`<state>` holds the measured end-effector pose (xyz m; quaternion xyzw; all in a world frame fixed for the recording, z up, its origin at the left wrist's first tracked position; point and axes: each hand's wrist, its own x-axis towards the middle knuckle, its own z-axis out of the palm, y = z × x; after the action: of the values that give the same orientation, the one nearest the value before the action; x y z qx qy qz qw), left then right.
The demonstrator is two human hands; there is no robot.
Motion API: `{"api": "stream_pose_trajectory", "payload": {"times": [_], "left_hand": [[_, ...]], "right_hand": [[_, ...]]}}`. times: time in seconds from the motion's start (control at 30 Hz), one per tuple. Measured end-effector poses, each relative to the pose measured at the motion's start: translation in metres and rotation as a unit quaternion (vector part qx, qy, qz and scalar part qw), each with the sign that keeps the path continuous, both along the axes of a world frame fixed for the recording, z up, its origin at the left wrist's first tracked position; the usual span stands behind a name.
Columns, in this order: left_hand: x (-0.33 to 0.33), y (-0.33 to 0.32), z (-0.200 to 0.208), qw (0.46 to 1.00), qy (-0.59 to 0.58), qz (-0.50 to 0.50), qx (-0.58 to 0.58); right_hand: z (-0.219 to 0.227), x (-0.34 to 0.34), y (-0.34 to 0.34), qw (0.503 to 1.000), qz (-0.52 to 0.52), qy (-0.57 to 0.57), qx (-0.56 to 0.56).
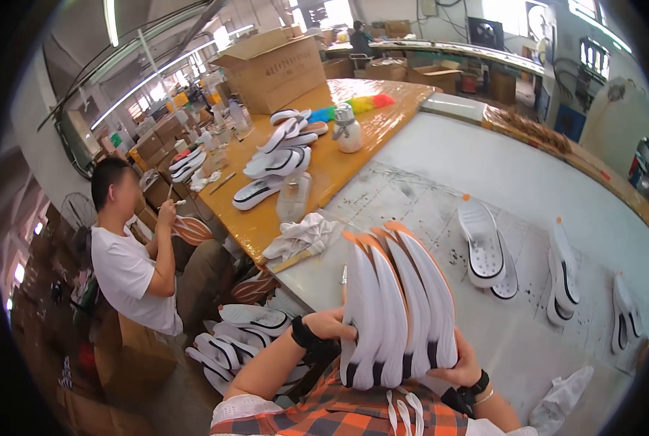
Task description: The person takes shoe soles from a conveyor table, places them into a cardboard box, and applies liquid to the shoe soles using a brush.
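Note:
Both my hands hold a row of white shoe soles (397,312) with orange edges and black heel patches, upright and pressed side by side in front of my body. My left hand (330,324) grips the row's left side, its fingers partly behind the soles. On the lower right side, my right hand (461,367) is closed round the row, thumb near the bottom. Ahead on the grey worktable (411,196), to the right of the held soles, stand a pair of white soles (482,243), a second pair (562,272) and a third pair (626,312).
Left of the worktable, a yellow-covered table (237,225) bears stacked soles (277,161), a clear bottle (293,198), a jar (347,129) and a cardboard box (281,69). A white cloth (304,236) lies at its corner. A seated co-worker (132,254) holds a sole; more soles (230,341) are piled below.

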<state>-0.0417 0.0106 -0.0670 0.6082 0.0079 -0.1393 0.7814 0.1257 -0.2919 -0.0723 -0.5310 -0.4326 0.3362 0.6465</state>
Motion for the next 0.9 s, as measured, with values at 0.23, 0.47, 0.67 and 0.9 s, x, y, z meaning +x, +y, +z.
{"api": "stream_pose_trajectory", "payload": {"times": [0.23,0.47,0.67,0.9], "left_hand": [[0.054,-0.008,0.074,0.967,-0.074,0.211,0.121],[0.1,0.003,0.132,0.95,0.016,0.105,-0.294],[0.093,-0.003,0.099,0.959,-0.033,0.099,-0.264],[0.091,-0.028,0.094,0.938,0.003,0.201,-0.282]], "right_hand": [[0.055,0.049,0.025,0.997,-0.011,-0.076,0.019],[0.17,0.1,0.056,0.976,0.112,0.181,0.049],[0.121,0.101,0.079,0.961,0.086,0.261,-0.003],[0.096,0.09,0.082,0.945,0.063,0.322,-0.005]]}}
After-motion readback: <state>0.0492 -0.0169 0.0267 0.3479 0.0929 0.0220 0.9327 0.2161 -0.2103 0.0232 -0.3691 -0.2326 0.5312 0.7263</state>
